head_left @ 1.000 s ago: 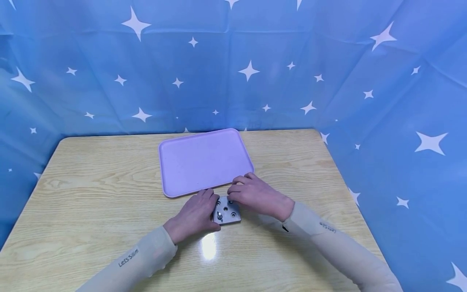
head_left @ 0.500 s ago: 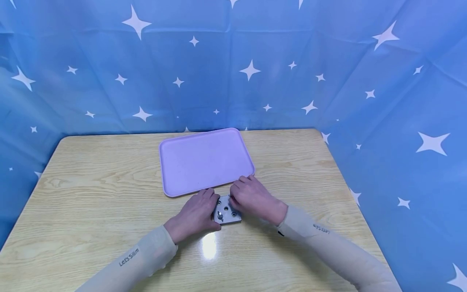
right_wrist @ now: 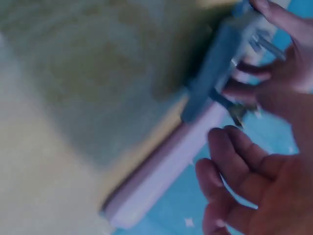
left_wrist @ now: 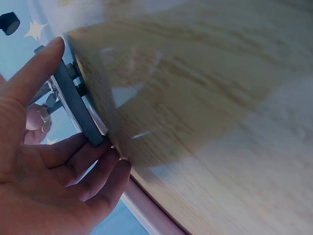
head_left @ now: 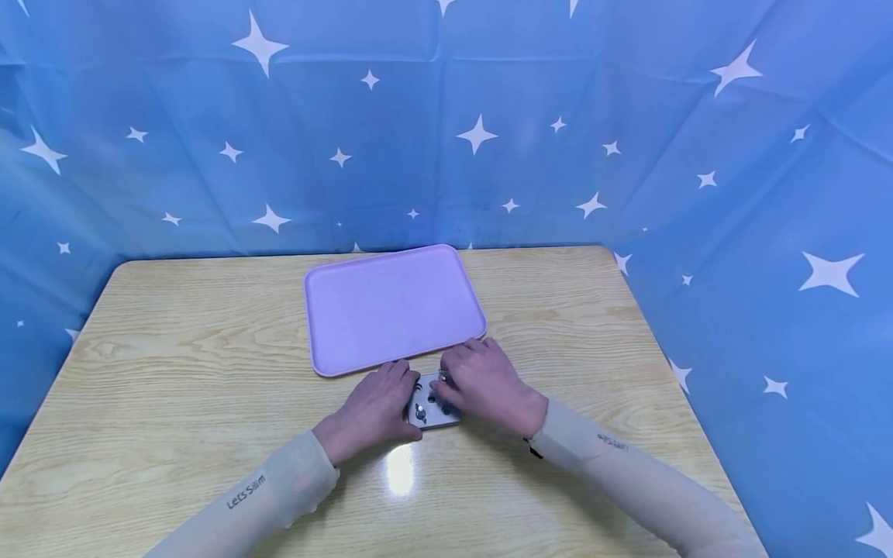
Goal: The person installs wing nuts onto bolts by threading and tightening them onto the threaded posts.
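Metal plate (head_left: 436, 417) sits on the counter (head_left: 209, 372), near side of the purple tray (head_left: 391, 310); fingers of left hand (head_left: 375, 399) grasp plate edge. Fingers of right hand (head_left: 484, 387) curl by the wing nut (right_wrist: 238, 112) on the tray-side corner, can't tell if pinching. Step looks like nut turning; next move probably needs left braced, right pinching both wings

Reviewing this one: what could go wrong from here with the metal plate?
The left hand grips only one side of the metal plate, so it might pivot if the right hand pushes sideways.

The right hand's fingers are close to a wing nut; they could slip off it.

Bolt heads protrude beneath the plate, with no finger visibly on them, so a bolt might spin along with its nut.
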A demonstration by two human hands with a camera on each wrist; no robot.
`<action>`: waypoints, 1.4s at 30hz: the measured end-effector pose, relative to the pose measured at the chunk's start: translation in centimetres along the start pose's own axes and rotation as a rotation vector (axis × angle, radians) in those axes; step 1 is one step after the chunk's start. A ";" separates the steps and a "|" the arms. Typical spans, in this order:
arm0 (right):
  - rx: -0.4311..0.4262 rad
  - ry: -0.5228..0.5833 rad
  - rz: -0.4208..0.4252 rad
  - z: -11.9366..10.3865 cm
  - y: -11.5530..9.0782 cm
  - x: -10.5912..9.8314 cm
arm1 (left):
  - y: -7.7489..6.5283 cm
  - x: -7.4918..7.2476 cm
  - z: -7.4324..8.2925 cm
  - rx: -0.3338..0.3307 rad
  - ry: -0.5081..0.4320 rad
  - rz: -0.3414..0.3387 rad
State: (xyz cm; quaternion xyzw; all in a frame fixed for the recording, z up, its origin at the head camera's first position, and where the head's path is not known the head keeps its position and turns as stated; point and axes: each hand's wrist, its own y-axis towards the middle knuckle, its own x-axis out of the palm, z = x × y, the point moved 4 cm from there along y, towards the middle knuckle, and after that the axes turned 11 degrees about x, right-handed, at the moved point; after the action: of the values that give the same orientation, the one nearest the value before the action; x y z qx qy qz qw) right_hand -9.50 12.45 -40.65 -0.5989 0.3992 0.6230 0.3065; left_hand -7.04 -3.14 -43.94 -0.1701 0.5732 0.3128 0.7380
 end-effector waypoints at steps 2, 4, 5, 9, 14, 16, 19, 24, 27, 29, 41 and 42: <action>-0.020 0.006 -0.064 0.2 0.1 -0.7 | 0.0 0.0 0.0 0.000 -0.002 -0.002; -0.104 0.011 -0.108 0.4 0.1 -1.3 | 0.0 0.0 -0.1 -0.001 -0.006 -0.004; -0.165 0.009 -0.124 0.5 0.1 -1.5 | 0.0 0.0 -0.1 -0.001 -0.007 -0.006; -0.378 -0.022 -0.150 0.7 -0.2 -1.5 | 0.0 0.0 -0.1 -0.002 -0.010 -0.010; -0.437 -0.072 -0.114 0.7 -0.3 -1.2 | 0.1 0.1 -0.1 -0.005 -0.014 -0.014; -0.443 -0.076 -0.086 0.6 -0.3 -1.2 | 0.1 0.1 -0.1 -0.006 -0.014 -0.018; -0.434 -0.079 -0.056 0.4 -0.1 -1.1 | 0.1 0.2 -0.1 -0.009 -0.012 -0.022; -0.386 -0.070 -0.035 0.2 0.0 -0.8 | 0.1 0.2 -0.1 -0.011 -0.014 -0.024; -0.333 -0.049 -0.018 0.1 0.0 -0.5 | 0.1 0.2 -0.1 -0.010 -0.010 -0.023; -0.281 -0.019 0.008 0.0 0.0 -0.3 | 0.1 0.2 -0.1 -0.010 -0.009 -0.021; -0.039 0.098 0.094 -0.3 -0.6 0.3 | 0.2 0.2 -0.1 -0.008 0.007 -0.021; -0.034 0.095 0.080 -0.3 -0.6 0.3 | 0.2 0.2 -0.1 -0.008 0.007 -0.020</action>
State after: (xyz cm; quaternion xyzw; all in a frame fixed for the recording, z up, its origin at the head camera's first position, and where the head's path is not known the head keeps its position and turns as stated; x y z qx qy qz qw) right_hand -8.89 12.47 -41.01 -0.6163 0.4262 0.6125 0.2518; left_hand -7.17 -3.01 -44.18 -0.1797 0.5727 0.3070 0.7386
